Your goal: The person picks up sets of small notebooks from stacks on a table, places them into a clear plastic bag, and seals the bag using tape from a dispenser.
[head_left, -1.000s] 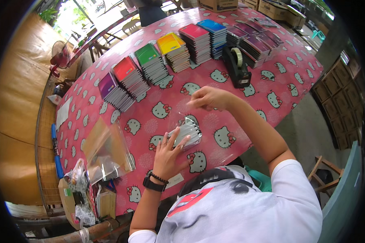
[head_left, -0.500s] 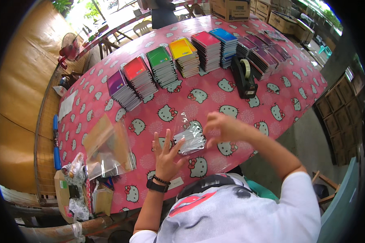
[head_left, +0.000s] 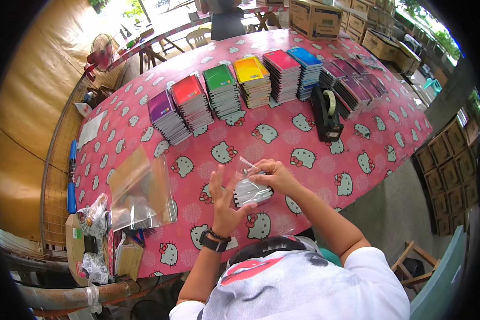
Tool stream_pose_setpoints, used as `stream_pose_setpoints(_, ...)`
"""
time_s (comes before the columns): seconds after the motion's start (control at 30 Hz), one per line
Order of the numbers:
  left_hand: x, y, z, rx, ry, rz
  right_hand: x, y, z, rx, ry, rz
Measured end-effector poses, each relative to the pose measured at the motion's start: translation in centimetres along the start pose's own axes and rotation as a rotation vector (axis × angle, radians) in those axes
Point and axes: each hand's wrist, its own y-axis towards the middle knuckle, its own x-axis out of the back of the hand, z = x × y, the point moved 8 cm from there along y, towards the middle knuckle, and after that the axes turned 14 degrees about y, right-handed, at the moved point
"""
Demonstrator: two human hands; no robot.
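The clear plastic bag [head_left: 252, 188] with a small stack of dark booklets inside lay on the desk [head_left: 304, 138], near its front edge, directly ahead of the person. Right hand [head_left: 274, 176]: grip clenched on the bag's upper open end, fingers pinching the plastic film. Left hand [head_left: 225, 201]: fingers spread and raised, grip released, thumb side touching the bag's left edge, not closed on it. A dark wristband showed on the left wrist.

The desk carried a pink patterned cloth. Across the far half ran a row of notebook stacks: purple [head_left: 165, 114], red [head_left: 191, 100], green [head_left: 221, 89], yellow [head_left: 253, 80], pink [head_left: 282, 73], blue [head_left: 306, 69], then darker stacks [head_left: 357, 88] farther right. A black tape dispenser [head_left: 325, 112] stood between the bag and the blue stack, well apart from both hands. To the left of the hands lay a pile of empty clear bags [head_left: 138, 192]. Cardboard boxes [head_left: 317, 18] sat at the far edge.
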Motion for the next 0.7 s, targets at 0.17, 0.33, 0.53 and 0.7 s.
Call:
stream_pose_setpoints(0.17, -2.4, -0.2, 2.4, 0.105, -0.106, 0.214, -1.2, -1.6, 4.8, 0.319, -0.189, 0.09)
stream_pose_setpoints(0.33, -2.8, 0.9, 1.2, -0.134, -0.049, 0.222, -0.5, -3.4, 6.6, 0.424, -0.173, 0.198)
stream_pose_setpoints(0.53, -1.9, -0.2, 1.7, -0.15, -0.018, 0.127, -1.8, -4.3, 5.6, 0.487, -0.468, 0.16)
stream_pose_setpoints(0.7, -1.2, -0.7, 3.1, 0.013, -0.05, 0.009, -3.6, -5.3, 4.9, 0.493, -0.549, -0.04)
